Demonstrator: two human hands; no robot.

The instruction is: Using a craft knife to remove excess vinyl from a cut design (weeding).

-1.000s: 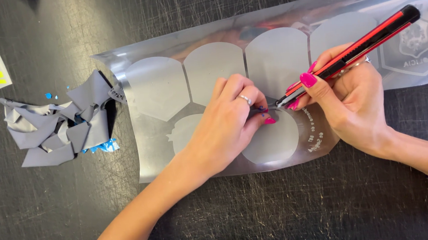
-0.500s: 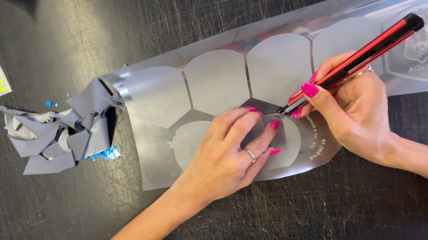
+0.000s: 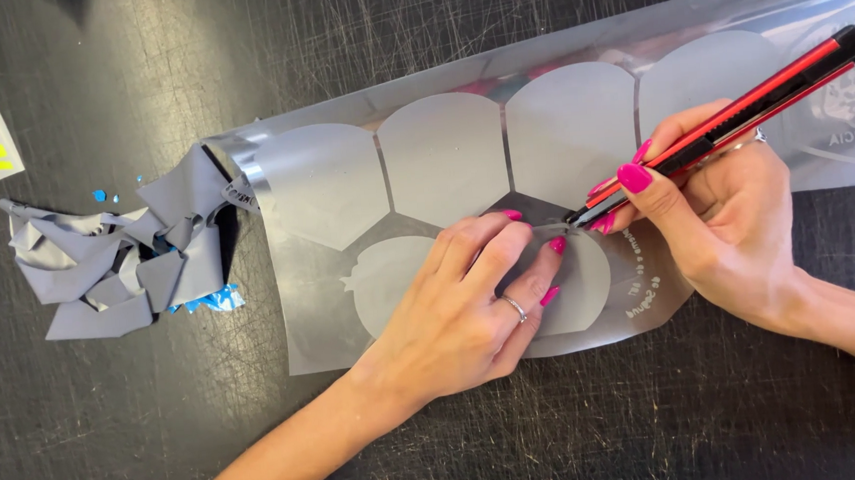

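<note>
A scratched black table (image 3: 141,440) fills the frame, with a long sheet of silver film (image 3: 353,315) lying across it from the centre to the upper right edge. The sheet carries a row of grey shield-shaped cutouts (image 3: 442,159) above a round one. The left hand (image 3: 463,313) lies flat on the lower part of the sheet, fingers spread and pressing it down, gripping nothing. The right hand (image 3: 727,219) is closed around a red and black craft knife (image 3: 730,119), held like a pen, its tip touching the film just beside the left fingertips (image 3: 555,245). Off the sheet's left end sits a pile of grey scraps (image 3: 113,267), with small blue bits (image 3: 206,302) beside it.
</note>
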